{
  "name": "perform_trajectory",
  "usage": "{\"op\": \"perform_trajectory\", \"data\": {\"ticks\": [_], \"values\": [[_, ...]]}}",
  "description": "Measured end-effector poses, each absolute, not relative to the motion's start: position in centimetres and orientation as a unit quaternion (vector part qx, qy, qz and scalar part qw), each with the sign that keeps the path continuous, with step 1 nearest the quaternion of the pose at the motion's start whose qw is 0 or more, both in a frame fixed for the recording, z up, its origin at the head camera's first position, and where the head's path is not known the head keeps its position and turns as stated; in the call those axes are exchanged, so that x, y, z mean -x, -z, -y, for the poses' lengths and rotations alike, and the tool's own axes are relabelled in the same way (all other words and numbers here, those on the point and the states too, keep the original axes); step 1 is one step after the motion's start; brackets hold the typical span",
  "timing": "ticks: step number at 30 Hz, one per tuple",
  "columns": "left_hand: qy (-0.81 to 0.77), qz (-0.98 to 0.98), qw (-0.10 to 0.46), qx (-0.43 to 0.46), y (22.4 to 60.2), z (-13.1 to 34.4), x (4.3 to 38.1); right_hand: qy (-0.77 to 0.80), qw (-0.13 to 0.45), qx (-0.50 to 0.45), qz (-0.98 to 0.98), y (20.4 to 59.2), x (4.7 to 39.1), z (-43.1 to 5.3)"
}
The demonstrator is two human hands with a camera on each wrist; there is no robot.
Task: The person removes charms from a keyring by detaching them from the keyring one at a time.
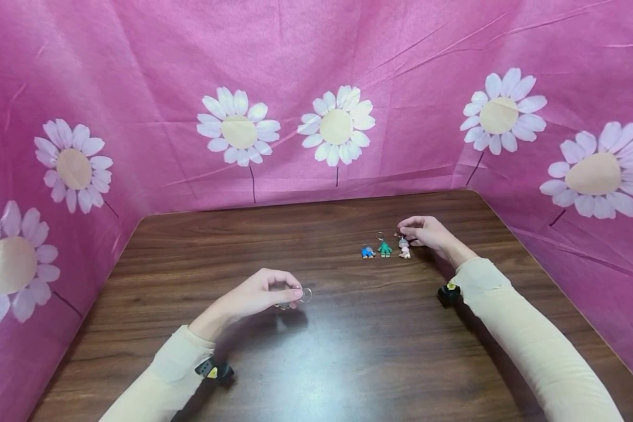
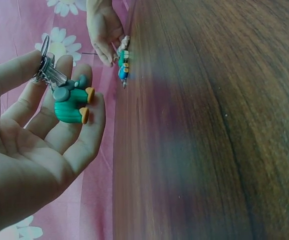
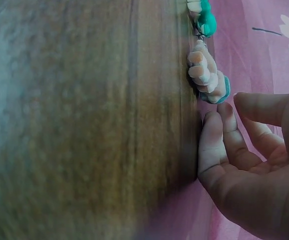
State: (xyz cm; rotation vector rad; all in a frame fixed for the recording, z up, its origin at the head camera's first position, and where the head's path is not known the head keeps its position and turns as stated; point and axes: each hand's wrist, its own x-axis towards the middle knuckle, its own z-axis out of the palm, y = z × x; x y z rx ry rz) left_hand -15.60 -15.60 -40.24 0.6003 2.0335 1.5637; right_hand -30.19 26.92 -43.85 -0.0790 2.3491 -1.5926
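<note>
My left hand (image 1: 264, 290) is raised above the table's middle and pinches the metal ring (image 1: 306, 295) of a keychain between thumb and fingers. From that ring hangs a green and grey figure (image 2: 70, 107) with orange feet, over my cupped fingers. At the back right, my right hand (image 1: 427, 233) is beside a pale pink figure keychain (image 1: 404, 248) lying on the table. Its fingertips are at the figure's grey-green head end, and nothing shows between thumb and fingers (image 3: 212, 142). Left of that lie a green figure keychain (image 1: 384, 249) and a blue one (image 1: 367, 252), in a row.
The brown wooden table (image 1: 316, 363) has pink cloth (image 1: 290, 53) with daisies hanging at its back and sides. A dark wrist device (image 1: 216, 370) is on the left forearm, another dark device (image 1: 448, 294) on the right.
</note>
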Motion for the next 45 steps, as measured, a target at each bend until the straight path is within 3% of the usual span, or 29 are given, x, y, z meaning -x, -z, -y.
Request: {"op": "perform_trajectory", "data": {"ticks": [22,30,38,45], "values": [[-0.575,-0.745,0.263,-0.214,39.8,15.1,15.7,0.544,0.161,0.021,-0.823,43.2,29.8,-26.9],[-0.602,-0.727,0.264,-0.198,39.3,14.6,15.6,0.572,0.122,0.035,-0.81,41.0,28.6,-26.2],[-0.635,-0.719,0.233,-0.161,39.3,13.4,15.7,0.695,0.236,0.106,-0.671,37.8,24.7,-22.1],[-0.687,-0.686,0.205,-0.124,39.3,12.3,15.8,0.682,0.33,0.199,-0.622,37.0,20.6,-18.1]]}}
